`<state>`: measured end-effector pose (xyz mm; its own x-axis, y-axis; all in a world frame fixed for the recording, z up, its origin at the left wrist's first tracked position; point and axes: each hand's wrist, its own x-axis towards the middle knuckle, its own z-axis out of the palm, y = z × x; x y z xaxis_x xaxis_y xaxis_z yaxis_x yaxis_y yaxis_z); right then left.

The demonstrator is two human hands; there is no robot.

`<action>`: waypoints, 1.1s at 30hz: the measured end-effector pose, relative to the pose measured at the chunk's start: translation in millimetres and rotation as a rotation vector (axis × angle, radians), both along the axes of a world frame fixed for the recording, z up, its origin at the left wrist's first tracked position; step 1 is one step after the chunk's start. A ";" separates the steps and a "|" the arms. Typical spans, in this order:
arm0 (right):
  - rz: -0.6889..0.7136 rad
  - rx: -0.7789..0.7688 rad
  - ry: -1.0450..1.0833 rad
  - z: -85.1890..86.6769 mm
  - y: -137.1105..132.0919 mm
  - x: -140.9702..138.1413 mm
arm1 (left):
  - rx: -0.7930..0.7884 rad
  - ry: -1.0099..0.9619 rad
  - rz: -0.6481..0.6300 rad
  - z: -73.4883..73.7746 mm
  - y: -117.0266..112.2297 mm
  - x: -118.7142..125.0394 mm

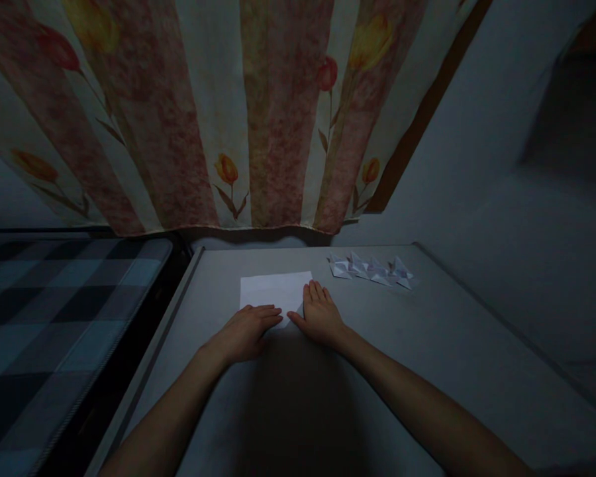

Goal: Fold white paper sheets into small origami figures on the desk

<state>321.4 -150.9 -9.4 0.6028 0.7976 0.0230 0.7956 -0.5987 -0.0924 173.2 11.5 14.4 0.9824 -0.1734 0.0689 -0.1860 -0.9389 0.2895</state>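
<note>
A white sheet of paper (274,287) lies on the light table, its near edge partly hidden under my hands. My left hand (252,328) rests flat over the near left part of the sheet, fingers stretched to the right. At the right edge of the paper lies my right hand (320,314), palm down, with fingers pointing away from me and the thumb reaching toward the left fingertips. Neither hand is closed round anything. The near edge of the sheet looks slanted between the hands; whether it is folded there I cannot tell.
Several folded white paper shapes (372,268) stand in a row at the table's back right. The table (427,344) meets a wall on the right. To the left is a bed with a checked cover (79,311). A tulip-print curtain (218,119) hangs behind the table.
</note>
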 end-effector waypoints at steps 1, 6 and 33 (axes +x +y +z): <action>-0.001 0.004 -0.005 -0.7 0.0 -0.2 | 0.000 -0.022 0.010 -0.6 1.4 0.3; 0.002 0.025 -0.015 -4.2 -1.0 0.6 | 0.051 -0.178 0.189 -5.2 7.6 2.7; 0.387 0.095 0.019 2.2 12.4 -2.1 | 0.154 -0.137 0.381 -21.1 -19.3 20.3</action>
